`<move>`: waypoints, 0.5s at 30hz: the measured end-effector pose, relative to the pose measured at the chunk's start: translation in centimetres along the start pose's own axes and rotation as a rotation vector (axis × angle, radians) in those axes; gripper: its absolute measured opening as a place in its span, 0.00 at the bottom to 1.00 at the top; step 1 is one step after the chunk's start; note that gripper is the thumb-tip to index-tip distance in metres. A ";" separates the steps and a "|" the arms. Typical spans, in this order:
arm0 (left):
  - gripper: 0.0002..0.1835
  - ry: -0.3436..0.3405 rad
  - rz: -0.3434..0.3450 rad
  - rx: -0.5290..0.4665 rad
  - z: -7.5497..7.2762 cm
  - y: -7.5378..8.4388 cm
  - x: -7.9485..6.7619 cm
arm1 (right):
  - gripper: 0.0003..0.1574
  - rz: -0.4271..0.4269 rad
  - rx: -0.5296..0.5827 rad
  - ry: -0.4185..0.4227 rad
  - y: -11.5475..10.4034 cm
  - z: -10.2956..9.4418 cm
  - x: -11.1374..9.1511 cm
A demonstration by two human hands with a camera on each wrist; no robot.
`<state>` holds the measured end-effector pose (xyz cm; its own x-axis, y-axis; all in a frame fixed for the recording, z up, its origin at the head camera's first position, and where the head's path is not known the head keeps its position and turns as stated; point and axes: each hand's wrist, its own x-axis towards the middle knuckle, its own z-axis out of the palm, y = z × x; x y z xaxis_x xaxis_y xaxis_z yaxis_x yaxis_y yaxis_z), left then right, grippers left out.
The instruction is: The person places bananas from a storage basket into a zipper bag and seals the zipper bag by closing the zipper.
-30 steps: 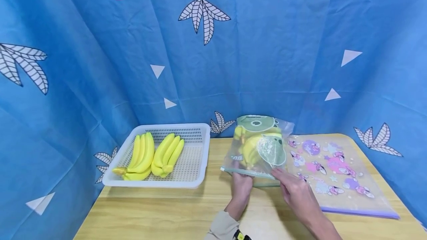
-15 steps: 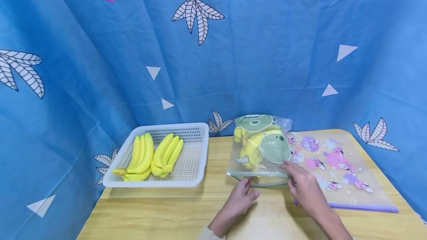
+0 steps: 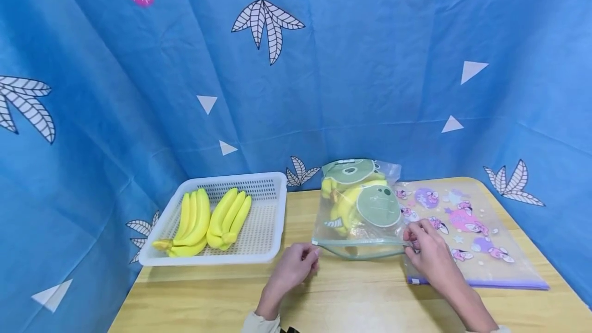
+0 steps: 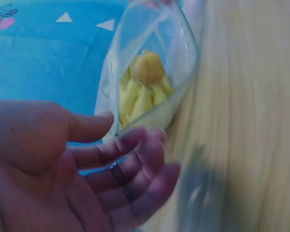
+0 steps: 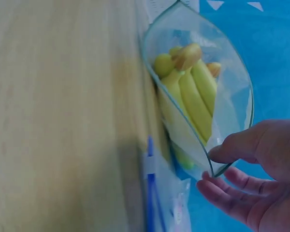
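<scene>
A clear zip bag (image 3: 361,209) with green cartoon prints lies on the table, its green-edged mouth facing me and gaping. Bunches of bananas (image 5: 188,101) show inside it, stem ends toward the mouth. My right hand (image 3: 429,253) pinches the right corner of that mouth between thumb and fingers. At the left corner, close by the white slider, is my left hand (image 3: 292,270). In the left wrist view its thumb and loosely bent fingers stand apart with nothing between them, and the bag's corner appears just beyond the fingertips.
On the left stands a white plastic basket (image 3: 265,233) holding two banana bunches (image 3: 228,217). A second clear zip bag (image 3: 476,251), pink-printed with a purple zip, lies flat on the right, partly under the right hand. A blue patterned curtain (image 3: 370,66) hangs behind the wooden table (image 3: 347,302).
My left hand has come out from under the bag's mouth and moved left to its corner. My right hand has slid right along the edge to the right corner, and the mouth gapes wider.
</scene>
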<state>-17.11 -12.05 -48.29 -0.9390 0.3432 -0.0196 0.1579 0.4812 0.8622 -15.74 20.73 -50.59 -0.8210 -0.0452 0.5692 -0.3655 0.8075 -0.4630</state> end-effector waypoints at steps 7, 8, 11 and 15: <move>0.20 0.067 -0.063 -0.167 0.4 -1.9 1.2 | 0.30 0.011 -0.008 -0.028 0.6 0.2 -0.5; 0.20 0.082 -0.072 -0.231 0.5 -2.1 1.4 | 0.30 0.010 -0.007 -0.035 0.6 0.1 -0.4; 0.15 0.130 -0.091 -0.421 1.0 -2.5 2.0 | 0.30 -0.013 -0.004 -0.068 0.3 -0.4 -0.3; 0.13 0.138 -0.121 -0.573 1.3 -2.8 2.2 | 0.32 -0.075 -0.003 -0.081 -1.3 -1.3 0.0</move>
<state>-19.23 -11.62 -51.39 -0.9771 0.1867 -0.1016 -0.1062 -0.0146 0.9942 -14.69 20.41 -49.10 -0.8243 -0.1528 0.5452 -0.4258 0.8020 -0.4190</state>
